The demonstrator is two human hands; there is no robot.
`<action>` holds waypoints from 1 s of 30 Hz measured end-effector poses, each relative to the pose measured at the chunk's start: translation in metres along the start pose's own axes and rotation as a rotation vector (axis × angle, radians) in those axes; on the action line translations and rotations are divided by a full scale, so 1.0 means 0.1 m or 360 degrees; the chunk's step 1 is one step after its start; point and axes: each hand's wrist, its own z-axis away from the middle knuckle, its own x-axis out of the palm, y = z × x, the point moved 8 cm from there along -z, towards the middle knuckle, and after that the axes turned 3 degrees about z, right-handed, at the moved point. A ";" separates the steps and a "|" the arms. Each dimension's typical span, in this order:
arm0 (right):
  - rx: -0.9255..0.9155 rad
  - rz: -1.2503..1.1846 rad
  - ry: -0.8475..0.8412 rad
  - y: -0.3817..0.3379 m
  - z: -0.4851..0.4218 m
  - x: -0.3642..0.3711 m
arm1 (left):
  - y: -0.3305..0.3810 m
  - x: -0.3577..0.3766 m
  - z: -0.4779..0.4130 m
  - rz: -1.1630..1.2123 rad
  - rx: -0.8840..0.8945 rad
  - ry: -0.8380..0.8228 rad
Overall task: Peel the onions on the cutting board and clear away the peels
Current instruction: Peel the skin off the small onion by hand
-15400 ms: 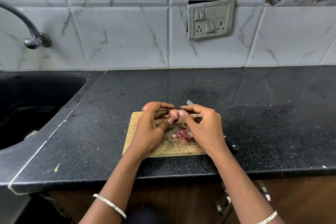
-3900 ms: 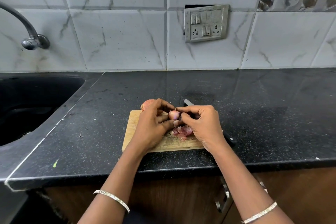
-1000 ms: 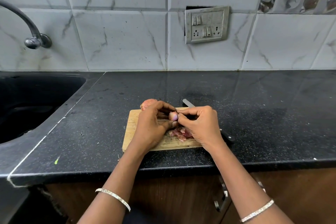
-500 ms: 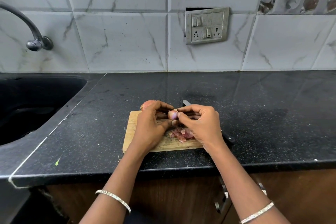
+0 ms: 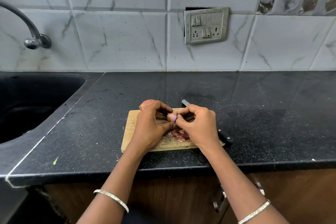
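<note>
Above the cutting board, left hand grips the small onion while right hand pinches its skin: best pull gently, dropping peels on the pile.

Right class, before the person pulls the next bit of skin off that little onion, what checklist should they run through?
1. Small onion gripped by left hand: ok.
2. Right hand pinching its skin: ok.
3. Purple flesh bare all round: not ok, skin covers part.
4. Peels lying on cutting board: ok.
5. Knife out of both hands: ok.
6. Second onion peeled: cannot tell, mostly hidden.
</note>
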 end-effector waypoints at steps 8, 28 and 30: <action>0.0053 0.0077 0.0034 0.10 -0.03 0.01 | -0.10 0.02 -0.04 0.0094 -0.0049 -0.0039; 0.0123 -0.0193 0.0077 0.08 -0.05 -0.06 | -0.07 0.00 -0.03 0.0164 0.0020 -0.0031; 0.0056 -0.0187 0.0034 0.02 -0.04 -0.04 | -0.05 -0.01 -0.03 0.0141 0.0032 -0.0027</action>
